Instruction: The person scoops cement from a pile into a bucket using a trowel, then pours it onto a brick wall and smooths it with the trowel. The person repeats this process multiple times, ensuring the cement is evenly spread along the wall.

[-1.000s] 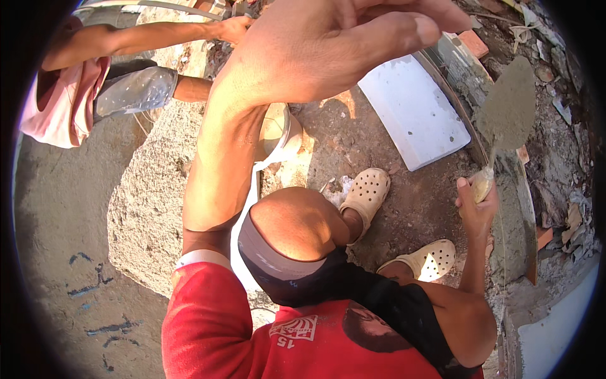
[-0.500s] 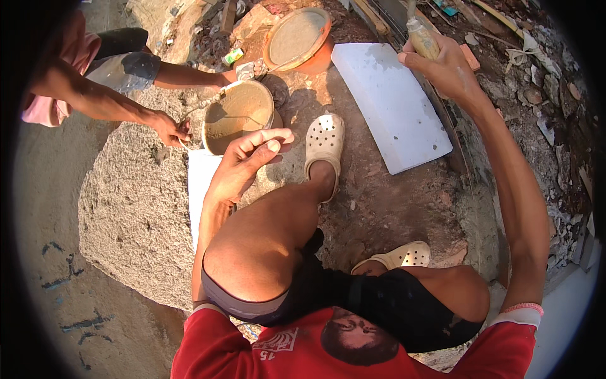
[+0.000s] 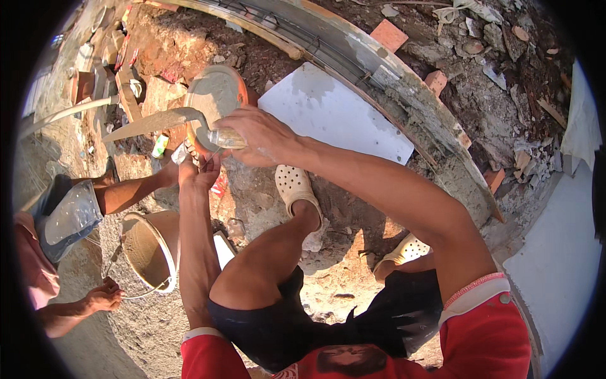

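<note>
My right hand (image 3: 255, 134) grips the handle of a trowel (image 3: 154, 121), whose mortar-coated blade points left across an orange bucket (image 3: 243, 88). Grey wet mortar (image 3: 214, 95) fills that bucket nearly to its rim. Just below the trowel handle, my left hand (image 3: 199, 173) is at the bucket's near side with its fingers pinched together. A thin line shows by the fingertips, but what they hold is too small to make out. To the right of the bucket lies a white sheet (image 3: 334, 107) with wet patches.
A co-worker's hand (image 3: 104, 295) holds the wire handle of a tilted, mortar-smeared bucket (image 3: 165, 230) at left. A raised concrete edge (image 3: 404, 79) curves along the far right. Beyond it lie rubble and broken bricks (image 3: 388, 36). A green can (image 3: 160, 145) lies near the orange bucket.
My right hand has swung left with the trowel, over the orange bucket. My left hand has reached forward to its near side. The co-worker's bucket has moved nearer and left, and the view has shifted.
</note>
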Demonstrator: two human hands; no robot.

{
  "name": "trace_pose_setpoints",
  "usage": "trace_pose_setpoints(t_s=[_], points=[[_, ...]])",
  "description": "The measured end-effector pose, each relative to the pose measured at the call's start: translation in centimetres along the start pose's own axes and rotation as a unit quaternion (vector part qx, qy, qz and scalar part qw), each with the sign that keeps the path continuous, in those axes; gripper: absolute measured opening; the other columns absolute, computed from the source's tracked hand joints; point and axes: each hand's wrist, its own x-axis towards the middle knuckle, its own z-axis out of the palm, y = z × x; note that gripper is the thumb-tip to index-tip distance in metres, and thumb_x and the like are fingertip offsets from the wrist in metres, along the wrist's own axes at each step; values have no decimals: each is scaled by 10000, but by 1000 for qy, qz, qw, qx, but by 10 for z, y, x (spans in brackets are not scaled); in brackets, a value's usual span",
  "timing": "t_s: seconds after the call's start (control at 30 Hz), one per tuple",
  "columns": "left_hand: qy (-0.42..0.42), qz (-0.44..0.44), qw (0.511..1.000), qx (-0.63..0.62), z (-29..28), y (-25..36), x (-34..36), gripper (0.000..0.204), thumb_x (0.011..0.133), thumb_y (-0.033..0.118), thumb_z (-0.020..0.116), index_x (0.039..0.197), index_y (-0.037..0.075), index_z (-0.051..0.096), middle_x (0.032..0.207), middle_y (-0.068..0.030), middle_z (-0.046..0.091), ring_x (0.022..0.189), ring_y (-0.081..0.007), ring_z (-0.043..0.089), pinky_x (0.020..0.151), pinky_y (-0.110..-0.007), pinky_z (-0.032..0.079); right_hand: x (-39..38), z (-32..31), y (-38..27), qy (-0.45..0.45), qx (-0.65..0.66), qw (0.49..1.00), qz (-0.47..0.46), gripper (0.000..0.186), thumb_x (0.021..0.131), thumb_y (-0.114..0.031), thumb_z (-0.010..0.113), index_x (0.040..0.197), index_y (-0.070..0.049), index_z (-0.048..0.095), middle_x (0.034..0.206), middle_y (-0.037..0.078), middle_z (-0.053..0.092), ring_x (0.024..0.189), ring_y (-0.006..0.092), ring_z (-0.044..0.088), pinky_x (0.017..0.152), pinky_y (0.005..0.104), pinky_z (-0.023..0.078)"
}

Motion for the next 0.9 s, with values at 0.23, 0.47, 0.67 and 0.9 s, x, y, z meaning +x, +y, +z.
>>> trace_pose_setpoints(t_s=[0.23, 0.47, 0.67, 0.9], points=[[-241, -11, 960, 142, 4, 71, 7, 331, 1110, 256, 393, 1338, 81, 556, 1320, -126, 619, 1209, -281, 614, 1078, -496, 501, 80, 85, -29, -74, -92, 991, 68, 570, 783, -255, 730, 1338, -148, 651, 1131, 152, 728, 1158, 316, 666, 1030, 487, 480], [-269, -35, 903, 332, 8, 57, -70, 390, 1115, 261, 340, 1399, 92, 548, 1401, -109, 589, 1262, -251, 574, 1069, -446, 483, 96, 62, -76, -157, -43, 926, 340, 336, 668, -195, 740, 953, -18, 726, 847, 220, 724, 862, 403, 718, 809, 484, 559], [-263, -1, 877, 402, -8, 95, -192, 366, 1115, 271, 422, 1337, 29, 583, 1243, -102, 647, 1129, -200, 613, 935, -328, 513, 89, 19, -186, -100, 17, 931, 351, 408, 672, -255, 753, 931, 55, 697, 849, 239, 712, 873, 413, 707, 812, 479, 553], [-231, 176, 795, 533, -12, 133, -234, 507, 1040, 492, 585, 1193, 23, 705, 1042, -74, 686, 962, -142, 580, 901, -347, 468, 66, -68, -327, -51, 55, 865, 496, 394, 753, -257, 772, 996, 43, 696, 845, 183, 704, 809, 325, 702, 757, 410, 549]])
